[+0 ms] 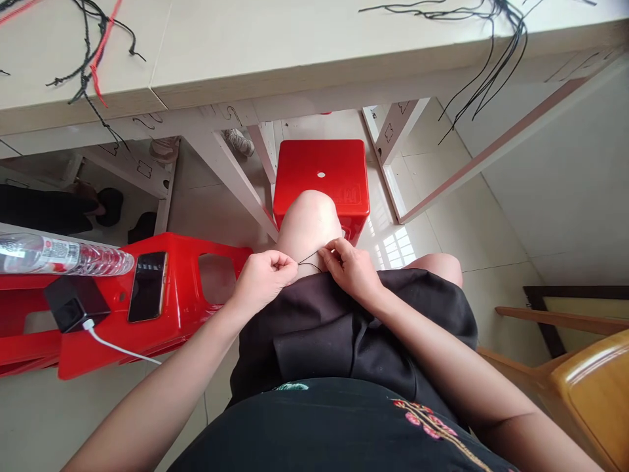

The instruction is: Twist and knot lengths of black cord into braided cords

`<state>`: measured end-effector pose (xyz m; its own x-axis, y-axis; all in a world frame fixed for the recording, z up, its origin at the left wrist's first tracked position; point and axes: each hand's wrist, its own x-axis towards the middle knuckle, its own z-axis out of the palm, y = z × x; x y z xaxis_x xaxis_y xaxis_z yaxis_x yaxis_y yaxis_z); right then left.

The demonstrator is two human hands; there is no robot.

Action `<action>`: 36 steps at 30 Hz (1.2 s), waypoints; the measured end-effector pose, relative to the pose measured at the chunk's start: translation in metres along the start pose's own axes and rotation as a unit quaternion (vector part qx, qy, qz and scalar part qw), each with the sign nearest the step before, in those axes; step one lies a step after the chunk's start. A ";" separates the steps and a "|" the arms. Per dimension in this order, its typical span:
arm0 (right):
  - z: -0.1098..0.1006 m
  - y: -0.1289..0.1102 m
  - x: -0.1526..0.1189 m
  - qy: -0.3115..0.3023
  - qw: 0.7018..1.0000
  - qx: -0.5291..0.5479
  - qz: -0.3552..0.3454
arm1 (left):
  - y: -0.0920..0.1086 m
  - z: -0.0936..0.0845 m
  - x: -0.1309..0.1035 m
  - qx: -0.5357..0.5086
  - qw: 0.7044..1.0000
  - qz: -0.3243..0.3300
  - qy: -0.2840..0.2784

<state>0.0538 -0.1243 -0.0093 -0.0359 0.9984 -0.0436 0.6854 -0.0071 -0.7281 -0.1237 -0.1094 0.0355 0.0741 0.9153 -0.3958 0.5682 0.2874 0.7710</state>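
left hand point(265, 278): pinching black cord point(309, 257)
right hand point(354, 272): pinching it too
cord: spans both hands, on my side of the knee point(312, 213)
progress: i judge partway; loop formed, not drawn tight

The ends of the thin black cord point(309, 256) are hidden inside the pinched fingertips of the left hand point(268, 276) and right hand point(352, 270), and any knot in it is too small to tell. A bare knee point(310, 216) hides the near part of the square red plastic stool point(319, 154). The clear plastic bottle point(105, 260) is cut off at the left, and its label is too small to read. The shiny brown wooden chair point(597, 387) is cut off at the right, and the bunch of loose black cords point(508, 36) at the top.
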 end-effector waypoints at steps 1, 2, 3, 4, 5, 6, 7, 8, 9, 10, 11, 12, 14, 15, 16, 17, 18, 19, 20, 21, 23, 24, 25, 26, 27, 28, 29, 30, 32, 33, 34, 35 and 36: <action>0.001 0.000 0.000 0.016 1.000 -0.005 -0.008 | 0.000 0.000 0.001 0.002 1.000 0.001 0.003; 0.002 0.000 -0.001 0.042 0.999 -0.011 -0.017 | 0.000 0.000 0.001 0.001 1.000 0.002 0.005; 0.002 0.000 -0.003 0.072 0.997 -0.019 -0.026 | 0.000 0.000 0.002 -0.001 1.000 0.001 0.006; 0.002 -0.001 -0.007 0.101 0.994 -0.027 -0.037 | 0.000 0.000 0.002 -0.004 1.000 0.001 0.008; 0.001 -0.002 -0.011 0.120 0.991 -0.035 -0.048 | -0.001 0.000 0.003 -0.007 1.000 0.001 0.009; 0.001 -0.003 -0.016 0.126 0.989 -0.041 -0.059 | -0.002 0.000 0.003 -0.011 1.000 0.001 0.010; 0.001 -0.004 -0.020 0.117 0.990 -0.046 -0.070 | -0.002 0.000 0.003 -0.016 1.000 0.001 0.010; 0.001 -0.005 -0.024 0.098 0.991 -0.050 -0.075 | -0.003 0.001 0.003 -0.020 1.000 0.001 0.011; 0.001 -0.006 -0.027 0.075 0.993 -0.055 -0.076 | -0.003 0.001 0.004 -0.023 1.000 0.001 0.012; 0.002 -0.006 -0.029 0.052 0.994 -0.063 -0.073 | -0.003 0.001 0.004 -0.027 1.000 0.001 0.012; 0.003 -0.006 -0.029 0.032 0.995 -0.073 -0.067 | -0.003 0.001 0.004 -0.030 0.999 0.000 0.012; 0.003 -0.006 -0.030 0.013 0.994 -0.085 -0.062 | -0.003 0.001 0.005 -0.034 0.999 -0.001 0.013; 0.004 -0.007 -0.030 -0.021 0.992 -0.112 -0.059 | -0.003 0.001 0.005 -0.048 0.999 -0.007 0.013; 0.003 -0.007 -0.030 -0.035 0.989 -0.126 -0.063 | -0.002 0.001 0.006 -0.058 0.998 -0.012 0.010; 0.003 -0.007 -0.030 -0.048 0.987 -0.137 -0.067 | -0.002 0.001 0.006 -0.070 0.997 -0.019 0.007; 0.003 -0.007 -0.031 -0.062 0.985 -0.146 -0.070 | -0.001 0.001 0.007 -0.081 0.996 -0.028 0.003; 0.002 -0.007 -0.032 -0.076 0.983 -0.152 -0.069 | -0.001 0.001 0.007 -0.091 0.995 -0.037 -0.001; 0.001 -0.006 -0.033 -0.090 0.982 -0.155 -0.064 | -0.001 0.000 0.007 -0.099 0.994 -0.045 -0.003; 0.000 -0.005 -0.035 -0.105 0.981 -0.156 -0.056 | -0.001 0.000 0.008 -0.103 0.993 -0.051 -0.004; -0.001 -0.002 -0.036 -0.123 0.979 -0.158 -0.046 | -0.001 0.000 0.008 -0.107 0.993 -0.055 -0.005; -0.006 0.006 -0.039 -0.157 0.972 -0.171 -0.025 | -0.002 0.000 0.009 -0.109 0.993 -0.051 -0.006; -0.009 0.010 -0.040 -0.170 0.969 -0.181 -0.016 | -0.003 0.000 0.009 -0.109 0.993 -0.047 -0.006; -0.013 0.014 -0.041 -0.177 0.965 -0.195 -0.006 | -0.004 0.001 0.009 -0.108 0.993 -0.041 -0.005; -0.016 0.017 -0.041 -0.180 0.961 -0.209 0.004 | -0.005 0.001 0.008 -0.105 0.994 -0.036 -0.004; -0.020 0.019 -0.040 -0.167 0.962 -0.218 0.011 | -0.006 0.001 0.008 -0.102 0.994 -0.032 -0.002; -0.022 0.018 -0.039 -0.136 0.967 -0.216 0.009 | -0.006 0.002 0.008 -0.099 0.995 -0.029 0.001; -0.023 0.015 -0.037 -0.089 0.975 -0.202 -0.003 | -0.006 0.002 0.008 -0.096 0.995 -0.026 0.004; -0.022 0.010 -0.034 -0.031 0.984 -0.176 -0.024 | -0.006 0.003 0.008 -0.094 0.995 -0.024 0.005; -0.012 -0.005 -0.026 0.079 0.988 -0.105 -0.079 | -0.006 0.003 0.008 -0.093 0.995 -0.020 0.008; -0.005 -0.014 -0.021 0.105 0.986 -0.075 -0.100 | -0.006 0.004 0.008 -0.094 0.995 -0.017 0.006; 0.002 -0.023 -0.017 0.104 0.986 -0.060 -0.114 | -0.006 0.004 0.008 -0.096 0.995 -0.014 0.003; 0.009 -0.030 -0.014 0.093 0.987 -0.053 -0.121 | -0.006 0.004 0.009 -0.098 0.995 -0.011 0.000; 0.015 -0.036 -0.012 0.089 0.988 -0.052 -0.116 | -0.006 0.004 0.009 -0.102 0.995 -0.009 -0.003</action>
<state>0.0183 -0.1372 0.0072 -0.0789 0.9664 0.2448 0.7456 0.2202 -0.6290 -0.1228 -0.1043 0.0250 0.0702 0.9080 -0.4130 0.3922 0.3556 0.8484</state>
